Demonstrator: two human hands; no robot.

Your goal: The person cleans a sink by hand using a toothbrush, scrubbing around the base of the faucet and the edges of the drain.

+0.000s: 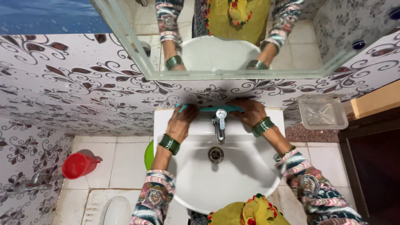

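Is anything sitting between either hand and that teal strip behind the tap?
Nothing visible. The left hand and right hand each grip an end of the teal strip at the back of the white basin. The chrome tap stands between the hands, in front of the strip.

Both arms wear long sleeves (155, 196) in a busy multicolour print of pink, white, teal and dark blue. Stacked green bangles (169, 143) ring each wrist. A mustard-yellow garment (246, 212) with red and green trim covers the chest.
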